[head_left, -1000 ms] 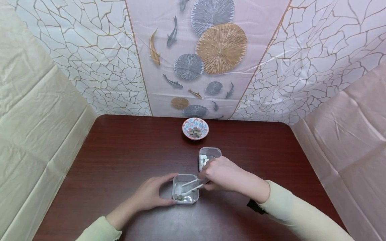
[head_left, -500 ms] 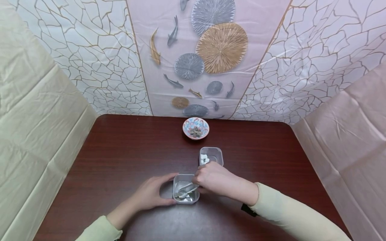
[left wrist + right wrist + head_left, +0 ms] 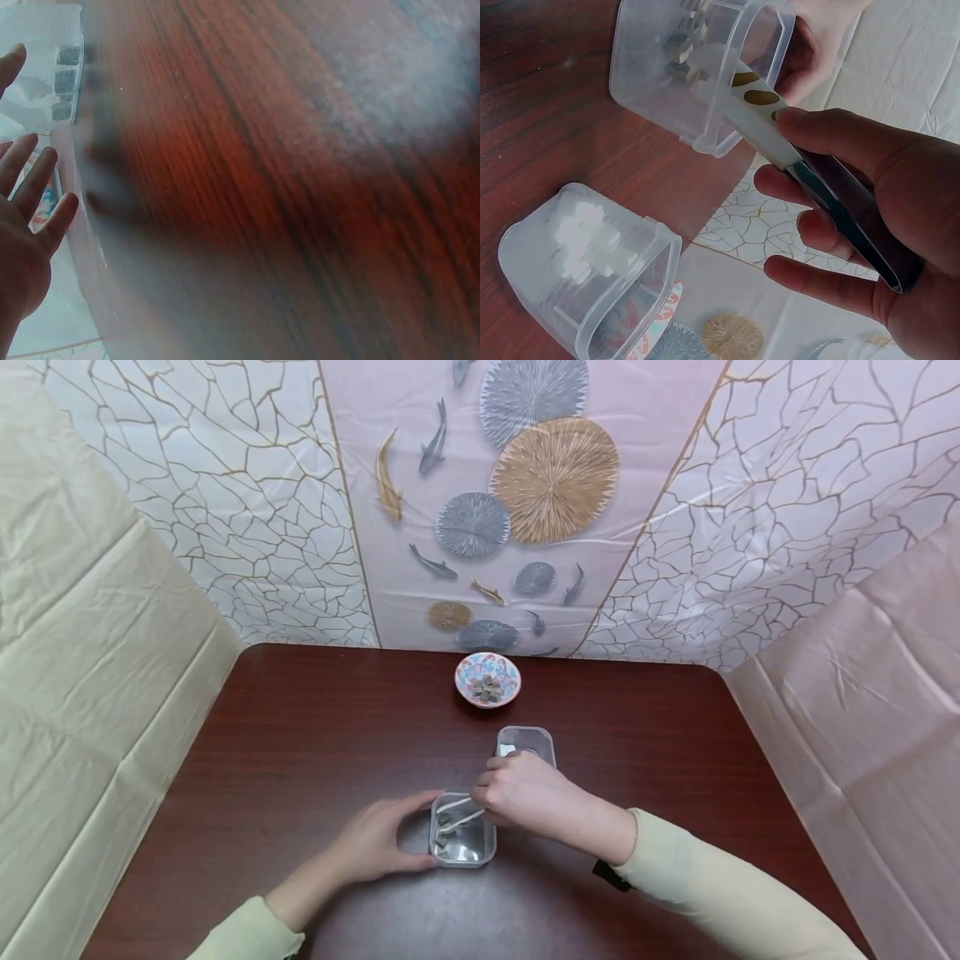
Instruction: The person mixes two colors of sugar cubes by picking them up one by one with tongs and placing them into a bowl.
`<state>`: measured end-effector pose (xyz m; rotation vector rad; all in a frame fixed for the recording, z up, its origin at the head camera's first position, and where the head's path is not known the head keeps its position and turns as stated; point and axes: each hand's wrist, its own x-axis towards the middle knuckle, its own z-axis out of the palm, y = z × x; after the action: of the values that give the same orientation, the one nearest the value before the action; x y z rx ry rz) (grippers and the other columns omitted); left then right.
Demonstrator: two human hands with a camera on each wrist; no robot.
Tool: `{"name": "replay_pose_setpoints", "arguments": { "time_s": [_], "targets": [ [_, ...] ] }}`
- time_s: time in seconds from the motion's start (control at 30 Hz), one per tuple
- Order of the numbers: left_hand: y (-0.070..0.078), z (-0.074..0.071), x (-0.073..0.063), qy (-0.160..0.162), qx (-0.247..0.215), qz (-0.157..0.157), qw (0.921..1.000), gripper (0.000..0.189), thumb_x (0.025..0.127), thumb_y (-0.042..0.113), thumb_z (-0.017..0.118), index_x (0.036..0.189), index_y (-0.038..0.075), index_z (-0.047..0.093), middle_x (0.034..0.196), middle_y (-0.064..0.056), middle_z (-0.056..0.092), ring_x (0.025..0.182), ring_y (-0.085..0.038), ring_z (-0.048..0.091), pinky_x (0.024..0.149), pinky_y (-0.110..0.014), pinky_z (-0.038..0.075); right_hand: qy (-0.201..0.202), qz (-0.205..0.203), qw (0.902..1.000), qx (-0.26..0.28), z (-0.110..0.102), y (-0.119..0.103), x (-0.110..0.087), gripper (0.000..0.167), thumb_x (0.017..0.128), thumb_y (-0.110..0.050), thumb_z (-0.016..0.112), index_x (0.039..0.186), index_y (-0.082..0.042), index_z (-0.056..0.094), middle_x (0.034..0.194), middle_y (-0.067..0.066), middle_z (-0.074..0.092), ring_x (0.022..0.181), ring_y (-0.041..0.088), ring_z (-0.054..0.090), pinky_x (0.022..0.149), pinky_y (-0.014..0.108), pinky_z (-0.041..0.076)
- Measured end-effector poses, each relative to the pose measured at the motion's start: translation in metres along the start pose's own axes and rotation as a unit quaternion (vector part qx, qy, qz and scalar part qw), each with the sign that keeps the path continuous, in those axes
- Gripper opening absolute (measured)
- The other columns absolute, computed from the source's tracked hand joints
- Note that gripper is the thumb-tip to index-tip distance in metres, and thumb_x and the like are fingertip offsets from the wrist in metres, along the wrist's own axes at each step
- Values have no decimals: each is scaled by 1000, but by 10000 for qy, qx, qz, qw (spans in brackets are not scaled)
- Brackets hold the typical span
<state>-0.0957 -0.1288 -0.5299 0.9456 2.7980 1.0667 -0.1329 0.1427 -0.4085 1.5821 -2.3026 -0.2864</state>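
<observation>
My right hand [image 3: 521, 797] holds a pair of tongs [image 3: 761, 127] with white, slotted arms and a dark metallic handle. The tong tips reach down into a clear square plastic container [image 3: 472, 852]. Small dark grey cubes [image 3: 441, 841] lie along its left side, near the tips. Whether a cube is caught between the tips I cannot tell. My left hand [image 3: 378, 839] touches that container's left side, its thumb at the near corner and a finger at the far one. The left wrist view shows these fingers [image 3: 34, 184] straight and spread.
A second clear container [image 3: 536, 742] with white pieces [image 3: 592, 240] stands just behind, partly covered by my right hand in the head view. Farther back sits a patterned bowl [image 3: 468, 670] holding several grey-brown cubes. Fabric walls surround the dark wooden table [image 3: 322, 718].
My right hand has shifted left, moving the tong tips toward the container's far left side. One dark cube now lies farther back inside. My left hand stays in place.
</observation>
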Motion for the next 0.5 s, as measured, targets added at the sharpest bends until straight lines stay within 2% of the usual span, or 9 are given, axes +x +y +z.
{"name": "replay_pose_setpoints", "arguments": {
  "time_s": [0.23,0.5],
  "targets": [
    [1,0,0,2,-3,-19,10000,89,78,52,92,153,19,59,140,-3,72,120,-28,71,100,-51,58,-51,122,9999,-24,-6,4,-8,22,73,-28,89,78,-23,68,75,-15,69,74,13,64,58,27,51],
    [2,-1,-1,-7,10,-110,9999,89,78,52,92,153,19,59,140,-5,72,121,-29,71,101,-52,58,-64,113,9994,-317,-4,-2,-9,22,74,-28,87,72,-24,66,71,-15,67,72,12,64,55,29,50]
  ]
}}
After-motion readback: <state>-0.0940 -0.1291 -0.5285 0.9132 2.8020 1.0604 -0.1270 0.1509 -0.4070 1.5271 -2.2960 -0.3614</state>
